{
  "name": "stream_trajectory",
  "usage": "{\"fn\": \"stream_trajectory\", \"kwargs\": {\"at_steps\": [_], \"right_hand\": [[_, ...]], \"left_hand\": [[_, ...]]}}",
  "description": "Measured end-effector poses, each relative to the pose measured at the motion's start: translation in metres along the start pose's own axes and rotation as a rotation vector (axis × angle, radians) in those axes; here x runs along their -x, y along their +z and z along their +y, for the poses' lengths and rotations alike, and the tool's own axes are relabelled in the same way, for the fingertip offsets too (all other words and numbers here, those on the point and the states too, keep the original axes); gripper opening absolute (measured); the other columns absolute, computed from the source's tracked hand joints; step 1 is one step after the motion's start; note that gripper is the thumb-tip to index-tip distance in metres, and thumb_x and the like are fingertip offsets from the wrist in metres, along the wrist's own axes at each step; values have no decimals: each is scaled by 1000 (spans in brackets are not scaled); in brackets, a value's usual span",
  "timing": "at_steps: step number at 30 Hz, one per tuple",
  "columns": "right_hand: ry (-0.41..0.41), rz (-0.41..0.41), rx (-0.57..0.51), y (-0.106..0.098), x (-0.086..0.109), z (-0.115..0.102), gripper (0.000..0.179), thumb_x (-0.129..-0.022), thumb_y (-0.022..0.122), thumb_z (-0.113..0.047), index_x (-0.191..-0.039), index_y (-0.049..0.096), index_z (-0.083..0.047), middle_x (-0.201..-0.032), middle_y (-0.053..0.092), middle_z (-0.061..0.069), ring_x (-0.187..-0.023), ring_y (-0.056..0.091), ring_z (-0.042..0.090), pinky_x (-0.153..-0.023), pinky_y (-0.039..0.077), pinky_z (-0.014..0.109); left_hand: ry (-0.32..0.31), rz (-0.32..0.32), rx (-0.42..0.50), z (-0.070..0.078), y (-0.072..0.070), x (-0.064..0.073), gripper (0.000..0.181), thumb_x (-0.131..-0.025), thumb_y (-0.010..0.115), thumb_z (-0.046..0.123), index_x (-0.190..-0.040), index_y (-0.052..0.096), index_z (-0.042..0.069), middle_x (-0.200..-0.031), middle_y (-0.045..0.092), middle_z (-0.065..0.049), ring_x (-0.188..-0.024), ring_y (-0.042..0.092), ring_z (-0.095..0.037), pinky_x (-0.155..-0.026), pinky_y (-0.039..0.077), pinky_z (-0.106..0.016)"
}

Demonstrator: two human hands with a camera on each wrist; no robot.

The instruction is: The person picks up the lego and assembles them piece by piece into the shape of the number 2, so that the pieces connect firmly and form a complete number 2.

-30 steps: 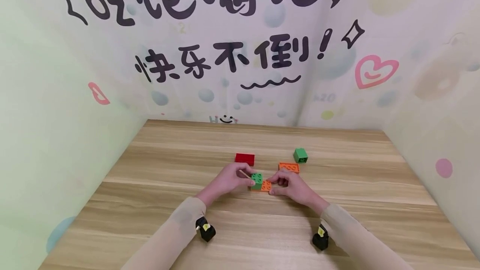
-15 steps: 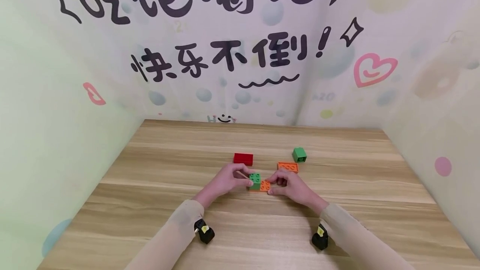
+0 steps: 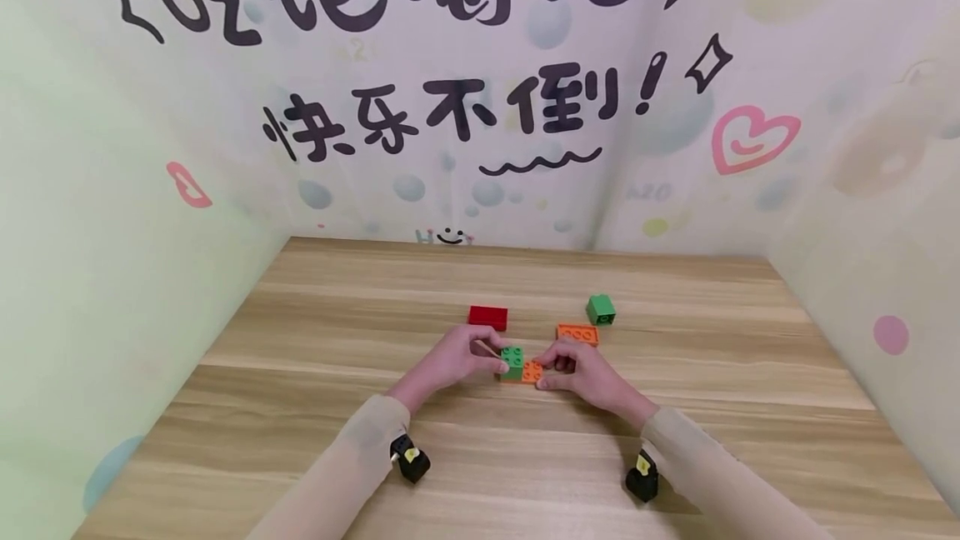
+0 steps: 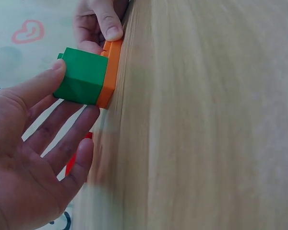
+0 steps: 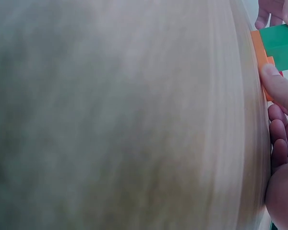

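Note:
A green building block [image 3: 512, 365] sits on the left half of a flat orange brick [image 3: 532, 372], whose studs show bare on the right half. My left hand [image 3: 450, 359] pinches the green block between thumb and fingers. In the left wrist view, the left thumb [image 4: 50, 79] lies on the green block's studded edge while the lower fingers spread loosely. From the other side, my right hand [image 3: 588, 375] pinches the orange brick's right end. Its thumb [image 5: 278, 86] presses near that end in the right wrist view. The orange brick is low at the wooden tabletop.
Behind the left hand lies a red brick [image 3: 488, 317]. An orange brick [image 3: 577, 334] lies hollow side up beyond the right hand, with another green block [image 3: 601, 310] tipped on its side just behind it. A printed wall curtain [image 3: 450, 190] closes off the table's [image 3: 360, 273] back edge.

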State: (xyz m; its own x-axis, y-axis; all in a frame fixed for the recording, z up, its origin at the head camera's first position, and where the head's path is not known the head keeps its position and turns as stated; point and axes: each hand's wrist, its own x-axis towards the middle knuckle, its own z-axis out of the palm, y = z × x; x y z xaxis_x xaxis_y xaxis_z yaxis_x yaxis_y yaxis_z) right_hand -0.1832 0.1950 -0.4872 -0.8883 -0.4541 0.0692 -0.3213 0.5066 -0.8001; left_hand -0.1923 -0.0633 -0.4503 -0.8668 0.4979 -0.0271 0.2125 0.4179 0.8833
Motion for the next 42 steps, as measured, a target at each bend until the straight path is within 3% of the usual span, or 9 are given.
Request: {"fn": "stream_trajectory", "kwargs": {"at_steps": [10,23,31,42], "right_hand": [[-4,-8,5,2,-1,1,24,-81,81,-27,-103,73,-22,-94,63,0,-82,51,11,-72,44,20],[-6,-17,2,-1,-1,-3,24,-81,81,-24,-103,72,-19,-93,62,1,-81,51,11,-71,44,20],[3,-9,-12,1,-3,3,24,-80,82,-26,-102,73,-20,-91,61,2,-81,50,12,-71,43,20],[-3,-10,-4,1,-2,-4,23,-81,81,-22,-101,72,-16,-91,61,4,-81,50,13,-70,43,20]], "left_hand": [[99,-8,24,-10,3,0,24,-86,76,13,-110,68,12,-107,69,-8,-100,65,-20,-97,54,-42],[66,-47,29,-11,-3,-3,29,-85,78,18,-113,70,18,-103,69,-4,-93,62,-15,-89,53,-28],[94,-57,32,-13,-4,-6,28,-85,78,17,-112,70,16,-99,69,-7,-87,64,-13,-82,54,-24],[107,-69,57,-16,-4,-6,28,-86,76,14,-113,69,14,-103,69,-9,-90,65,-13,-86,54,-23]]}}
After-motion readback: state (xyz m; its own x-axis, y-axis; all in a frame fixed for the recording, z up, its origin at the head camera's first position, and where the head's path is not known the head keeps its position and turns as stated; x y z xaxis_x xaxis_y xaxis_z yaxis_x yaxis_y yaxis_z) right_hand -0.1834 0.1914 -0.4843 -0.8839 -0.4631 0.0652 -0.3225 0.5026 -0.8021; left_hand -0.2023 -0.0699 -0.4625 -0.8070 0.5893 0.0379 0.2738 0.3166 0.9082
